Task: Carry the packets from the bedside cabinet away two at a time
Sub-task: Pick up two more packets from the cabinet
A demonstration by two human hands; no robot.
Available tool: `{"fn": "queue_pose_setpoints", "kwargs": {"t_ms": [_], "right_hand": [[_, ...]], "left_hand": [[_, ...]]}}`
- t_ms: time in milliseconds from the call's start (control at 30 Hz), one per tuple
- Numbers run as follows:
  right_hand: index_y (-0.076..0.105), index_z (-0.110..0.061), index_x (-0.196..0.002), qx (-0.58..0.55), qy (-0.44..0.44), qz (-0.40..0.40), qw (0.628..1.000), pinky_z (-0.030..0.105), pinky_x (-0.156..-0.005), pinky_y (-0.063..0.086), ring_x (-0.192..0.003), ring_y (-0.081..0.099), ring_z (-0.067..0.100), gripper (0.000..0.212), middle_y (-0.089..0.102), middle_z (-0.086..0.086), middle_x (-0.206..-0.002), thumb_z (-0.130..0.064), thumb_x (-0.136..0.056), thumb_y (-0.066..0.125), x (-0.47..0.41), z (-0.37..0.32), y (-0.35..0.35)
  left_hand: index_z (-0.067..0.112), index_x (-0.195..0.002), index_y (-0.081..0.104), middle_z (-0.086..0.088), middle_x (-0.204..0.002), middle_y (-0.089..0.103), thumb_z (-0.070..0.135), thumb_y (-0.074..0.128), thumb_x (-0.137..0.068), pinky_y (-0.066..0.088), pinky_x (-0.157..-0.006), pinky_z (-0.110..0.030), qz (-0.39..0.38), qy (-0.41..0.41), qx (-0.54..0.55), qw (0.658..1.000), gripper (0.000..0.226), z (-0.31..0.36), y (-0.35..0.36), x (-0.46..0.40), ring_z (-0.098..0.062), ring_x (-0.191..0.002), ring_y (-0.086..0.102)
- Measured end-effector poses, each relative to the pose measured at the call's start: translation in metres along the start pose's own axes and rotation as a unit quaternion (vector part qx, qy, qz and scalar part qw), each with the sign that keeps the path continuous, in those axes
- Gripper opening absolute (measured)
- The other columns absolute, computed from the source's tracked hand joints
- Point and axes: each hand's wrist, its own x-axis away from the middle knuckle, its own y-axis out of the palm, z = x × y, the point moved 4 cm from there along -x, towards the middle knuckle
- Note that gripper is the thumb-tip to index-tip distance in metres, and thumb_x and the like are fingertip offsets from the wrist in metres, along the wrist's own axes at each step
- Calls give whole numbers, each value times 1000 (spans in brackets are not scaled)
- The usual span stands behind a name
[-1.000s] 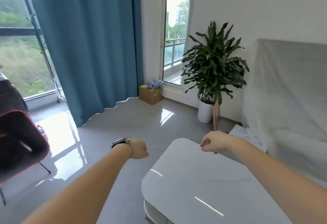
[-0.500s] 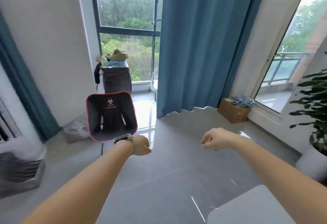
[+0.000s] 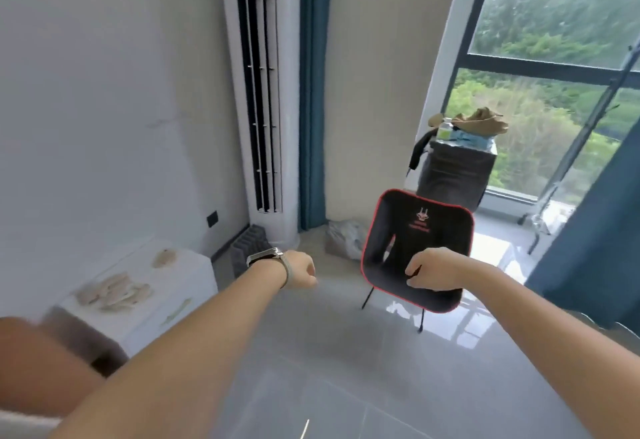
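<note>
The tall white air conditioner [image 3: 261, 99] stands against the far wall, and the red-trimmed black chair [image 3: 417, 230] sits on the floor out to your right, its thin legs reaching toward the middle of the room. If you swing wide on the way in, a foot could catch one of those legs.

The bedside cabinet [image 3: 180, 286], low and white, is at your left against the wall. On its top, the packets [image 3: 114, 293] lie in a loose, overlapping pile toward the near left edge, with one separate packet [image 3: 165, 257] near the far edge (blur keeps you from counting them). Because the pile overlaps, grabbing at it may lift three together, or drag a neighbour over the edge to the floor. Take one per hand, from the outside of the pile.

Your left hand [image 3: 299, 274], with the watch on its wrist, is curled into a loose fist and holds nothing. Your right hand [image 3: 429, 274] is curled the same way, also without anything in it, in front of the chair. Both are well apart from the packets, so uncurl them before you reach; fingers that arrive curled will push packets rather than pinch them.
</note>
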Motion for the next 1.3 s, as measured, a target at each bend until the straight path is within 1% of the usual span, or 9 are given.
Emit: {"fn": "queue_pose_setpoints", "kwargs": {"t_ms": [100,233,333,400,467,600,1033,1167,1300], "right_hand": [[67,-18,-118,70,-99,-15,993,26,-97,42,-116,57,23,32,63,-1,-122,-31,-95,48,-73,-67,-15],[62,-14,-126,122,-184,-22,975,32,-106,39,-125,51,26,39,57,4,-135,-29,-97,41,-169,-164,-24],[58,-16,-133,133,-227,-46,964,30,-105,37,-128,49,23,40,54,2,-140,-30,-98,46,-228,-232,-30],[58,-13,-133,123,-242,-57,961,31,-104,40,-127,50,24,41,55,2,-139,-31,-98,48,-263,-271,-36],[60,-11,-130,119,-249,-64,959,33,-104,42,-123,53,24,40,58,3,-135,-33,-98,49,-296,-305,-39],[66,-13,-120,117,-278,-52,952,38,-102,45,-117,56,23,35,63,1,-127,-32,-94,51,-358,-362,-50],[48,-23,-137,139,-344,-122,921,32,-102,43,-125,49,20,50,49,-2,-138,-36,-90,58,-592,-552,-55],[43,-30,-139,155,-376,-153,901,29,-90,45,-117,53,17,57,53,-2,-133,-39,-87,63,-663,-613,-43],[38,-30,-141,175,-382,-203,885,33,-93,50,-113,56,18,66,53,-2,-134,-35,-82,67,-717,-660,5]], "left_hand": [[24,-89,64,0,-100,67,48,49,-79,53,-91,-39,5,-77,21,997,30,-77,-7,-2,-27,-101,65],[24,-108,58,-3,-110,55,39,47,-94,46,-89,-32,-2,-158,70,985,23,-172,-14,-1,-24,-104,56],[32,-87,52,-3,-106,45,37,45,-94,40,-72,-29,0,-209,97,973,11,-251,-12,-9,-23,-94,45],[32,-112,58,-3,-123,50,42,45,-95,43,-85,-30,-6,-238,107,965,24,-300,-13,-16,-24,-111,50],[23,-140,46,1,-146,43,46,44,-96,39,-105,-33,-13,-265,103,959,50,-341,-17,-19,-21,-131,45],[26,-139,47,2,-145,46,48,44,-93,41,-106,-36,-14,-289,128,949,51,-404,-30,-33,-18,-128,48],[23,-143,41,0,-150,38,38,45,-98,34,-104,-28,11,-392,254,884,48,-615,-23,-126,-20,-135,40],[32,-143,38,0,-140,50,41,46,-91,48,-95,-33,24,-431,313,846,53,-667,-11,-166,-21,-116,57],[27,-144,36,-3,-114,63,33,47,-95,52,-80,-32,35,-445,384,808,50,-693,16,-191,-20,-90,64]]}}
